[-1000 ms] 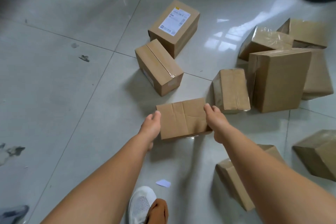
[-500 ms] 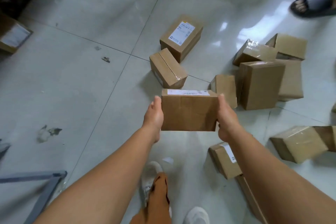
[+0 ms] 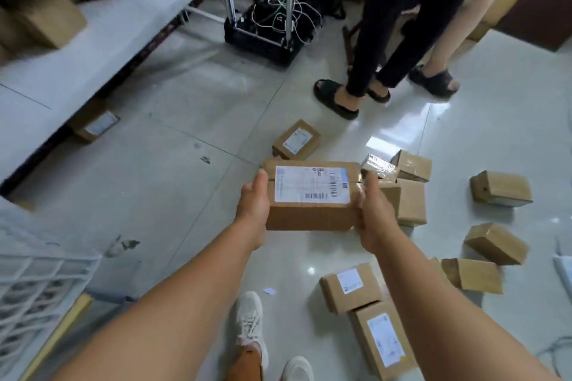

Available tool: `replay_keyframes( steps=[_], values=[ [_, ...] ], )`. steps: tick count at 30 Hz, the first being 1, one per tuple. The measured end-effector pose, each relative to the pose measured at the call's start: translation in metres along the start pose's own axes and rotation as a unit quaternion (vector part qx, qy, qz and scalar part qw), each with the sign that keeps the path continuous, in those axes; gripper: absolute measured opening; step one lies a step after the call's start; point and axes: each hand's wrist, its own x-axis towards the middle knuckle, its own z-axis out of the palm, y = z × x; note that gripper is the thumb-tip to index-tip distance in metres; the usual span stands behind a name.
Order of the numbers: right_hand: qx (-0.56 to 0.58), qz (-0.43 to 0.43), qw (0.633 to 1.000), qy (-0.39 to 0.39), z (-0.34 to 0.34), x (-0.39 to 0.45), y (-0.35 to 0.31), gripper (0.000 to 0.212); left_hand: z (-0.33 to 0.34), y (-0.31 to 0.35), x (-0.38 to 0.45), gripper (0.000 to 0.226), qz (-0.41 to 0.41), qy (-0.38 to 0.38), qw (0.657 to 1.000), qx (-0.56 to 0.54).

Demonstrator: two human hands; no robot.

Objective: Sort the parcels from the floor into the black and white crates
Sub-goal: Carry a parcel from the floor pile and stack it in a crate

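Both hands are on one parcel (image 3: 309, 195), held up off the floor (image 3: 173, 182) with its label facing the camera. The left hand (image 3: 252, 204) clasps the left end, thumb on top by the label's corner; the right hand (image 3: 373, 210) clasps the right end, thumb up along the top edge. The other fingers of both hands are hidden behind the box, so how they lie cannot be told.

Containers now: the white crate (image 3: 34, 281) sits at the lower left corner of view, its lattice wall blurred, and what lies in it cannot be made out. A black crate (image 3: 263, 40) stands far off between two metal posts, with a tangle of white cables (image 3: 278, 14) in it.

Down on the floor, a labelled parcel (image 3: 295, 141) lies just behind the held one. A cluster of plain boxes (image 3: 408, 182) sits to the right, some touching each other. Two labelled parcels (image 3: 365, 306) lie touching near the right forearm, and more loose boxes (image 3: 498, 189) are spread toward the right edge.

A white table (image 3: 102, 49) runs along the left, boxes (image 3: 46, 22) on top, one labelled box (image 3: 96, 128) under its edge. Open tile lies between that edge and the held parcel. Another person's legs in black sandals (image 3: 337, 99) stand just beyond the parcels.
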Motion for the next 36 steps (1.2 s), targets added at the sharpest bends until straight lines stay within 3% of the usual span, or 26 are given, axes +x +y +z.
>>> replay_keyframes(
  steps=[2, 6, 11, 13, 16, 18, 21, 25, 28, 31, 34, 36],
  values=[
    [0.011, -0.01, 1.0, -0.006, -0.003, -0.022, -0.017, 0.058, -0.004, 0.016, -0.017, 0.066, 0.004, -0.002, 1.0, -0.01],
    [0.015, -0.047, 0.999, -0.023, -0.013, -0.072, -0.047, 0.066, -0.021, 0.047, -0.057, 0.049, 0.046, -0.01, 0.998, -0.047],
    [-0.004, -0.071, 0.996, -0.056, -0.018, -0.12, -0.07, 0.079, -0.049, 0.072, -0.106, 0.051, 0.098, 0.009, 0.991, -0.09],
    [-0.018, -0.097, 0.993, -0.067, -0.015, -0.137, -0.078, 0.07, -0.061, 0.079, -0.125, 0.047, 0.114, 0.009, 0.987, -0.11],
    [-0.049, -0.131, 0.987, -0.084, -0.004, -0.157, -0.087, 0.033, -0.08, 0.086, -0.152, 0.03, 0.128, 0.001, 0.986, -0.108],
    [-0.044, -0.138, 0.985, -0.095, 0.004, -0.172, -0.092, 0.021, -0.096, 0.089, -0.166, 0.021, 0.152, 0.004, 0.983, -0.104],
    [-0.041, -0.134, 0.984, -0.109, 0.018, -0.192, -0.093, 0.008, -0.124, 0.093, -0.182, 0.031, 0.17, 0.022, 0.979, -0.11],
    [-0.02, -0.148, 0.976, -0.161, 0.045, -0.226, -0.092, 0.03, -0.161, 0.105, -0.21, 0.02, 0.195, 0.022, 0.969, -0.15],
    [-0.015, -0.153, 0.966, -0.208, 0.07, -0.252, -0.096, 0.053, -0.19, 0.116, -0.225, 0.038, 0.203, 0.005, 0.959, -0.197],
    [-0.027, -0.181, 0.962, -0.204, 0.099, -0.275, -0.096, 0.036, -0.222, 0.123, -0.236, 0.04, 0.206, 0.027, 0.959, -0.193],
    [-0.004, -0.191, 0.959, -0.209, 0.127, -0.298, -0.09, 0.017, -0.257, 0.127, -0.245, 0.023, 0.229, 0.064, 0.951, -0.199],
    [0.004, -0.201, 0.954, -0.221, 0.147, -0.313, -0.083, 0.012, -0.281, 0.128, -0.254, 0.025, 0.243, 0.077, 0.944, -0.209]
  ],
)
